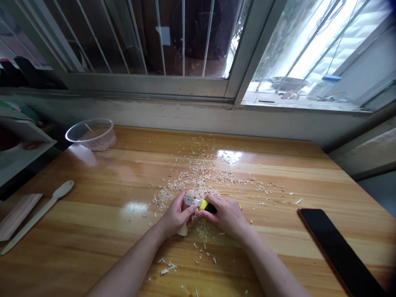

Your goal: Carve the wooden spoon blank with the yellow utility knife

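Note:
My left hand (176,214) is wrapped round a small pale piece of wood (188,194), whose rounded end sticks up above the fingers. My right hand (227,214) is closed on a knife with a yellow and black handle (206,205). Its short metal blade (191,201) lies against the wood, with my left thumb pressed near it. Both hands rest low over the wooden table (278,165), in the middle of a scatter of pale wood shavings (198,173).
A clear plastic bowl (91,134) stands at the back left. A carved wooden spoon (38,214) and a flat wooden block (17,214) lie at the left edge. A dark phone (337,247) lies at the right. A barred window (154,37) runs behind the table.

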The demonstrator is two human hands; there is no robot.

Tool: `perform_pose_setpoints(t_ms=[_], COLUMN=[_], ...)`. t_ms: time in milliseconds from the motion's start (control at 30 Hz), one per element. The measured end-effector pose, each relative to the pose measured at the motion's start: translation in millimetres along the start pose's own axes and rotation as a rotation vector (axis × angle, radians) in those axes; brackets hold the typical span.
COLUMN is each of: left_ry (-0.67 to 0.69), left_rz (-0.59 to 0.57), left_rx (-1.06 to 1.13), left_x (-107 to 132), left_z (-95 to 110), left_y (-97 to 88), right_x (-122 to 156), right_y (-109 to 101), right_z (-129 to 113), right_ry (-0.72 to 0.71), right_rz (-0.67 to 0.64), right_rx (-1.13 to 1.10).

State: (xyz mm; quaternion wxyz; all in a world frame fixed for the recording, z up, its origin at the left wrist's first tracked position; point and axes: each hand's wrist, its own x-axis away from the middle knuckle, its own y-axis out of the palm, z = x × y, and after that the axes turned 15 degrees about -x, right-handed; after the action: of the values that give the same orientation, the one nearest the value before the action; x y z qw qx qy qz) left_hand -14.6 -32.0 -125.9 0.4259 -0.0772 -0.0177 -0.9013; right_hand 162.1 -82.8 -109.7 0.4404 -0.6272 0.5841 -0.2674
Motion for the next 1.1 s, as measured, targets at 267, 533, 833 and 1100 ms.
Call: perform_pose_setpoints(t_ms=[267,533,833,1100], left_ry=[-0.014,-0.010,-0.031,-0.027], left_rz=[0.006,0.025,-0.031,-0.029], left_rx=[-0.001,-0.021,0.065,0.068], left_x=[1,1,2,3], left_z=[5,1,10,6], left_y=[1.0,3.0,0.8,1.2], right_x=[1,1,1,0], right_y=[1,2,2,0], right_z=[-1,1,0,-3], right_ry=[-0.009,0.013,-0.016,-0.032], right_rz=[0.048,0.072,0.032,0.034], right_rx=[0.017,0.007,0.002,-0.004])
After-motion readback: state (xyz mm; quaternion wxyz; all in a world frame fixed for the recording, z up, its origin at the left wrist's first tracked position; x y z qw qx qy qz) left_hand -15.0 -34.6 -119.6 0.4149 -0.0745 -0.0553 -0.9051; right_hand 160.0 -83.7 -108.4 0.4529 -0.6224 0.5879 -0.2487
